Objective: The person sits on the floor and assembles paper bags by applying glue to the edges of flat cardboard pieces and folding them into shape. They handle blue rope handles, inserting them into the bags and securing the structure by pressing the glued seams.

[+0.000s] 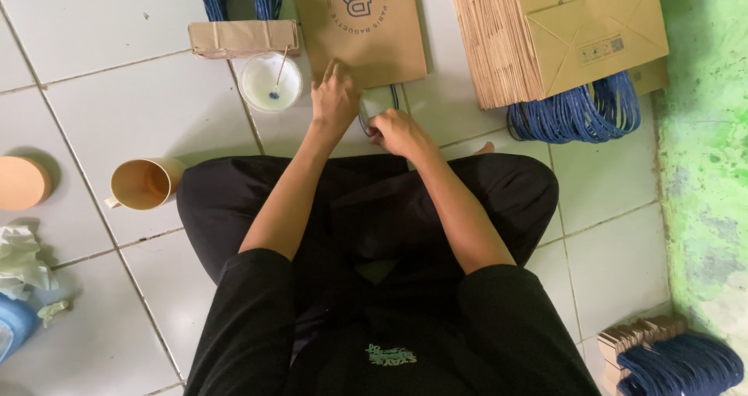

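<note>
A flat brown paper bag [366,30] with a round printed emblem lies on the white tiled floor in front of my crossed legs. My left hand [333,100] presses flat on the bag's near edge, fingers spread. My right hand [396,131] sits just beside it, fingers pinched on a blue cord handle [366,125] at the bag's opening. A small white bowl [270,83] of white paste with a thin stick in it stands left of my left hand.
A tall stack of folded brown bags [557,33] with blue cord handles [576,115] lies at the right. A folded cardboard strip [243,37], a tan mug [144,183], a tan lid [22,182], crumpled tissue [23,263] and another bag bundle [670,361] surround me. A green wall [705,170] bounds the right.
</note>
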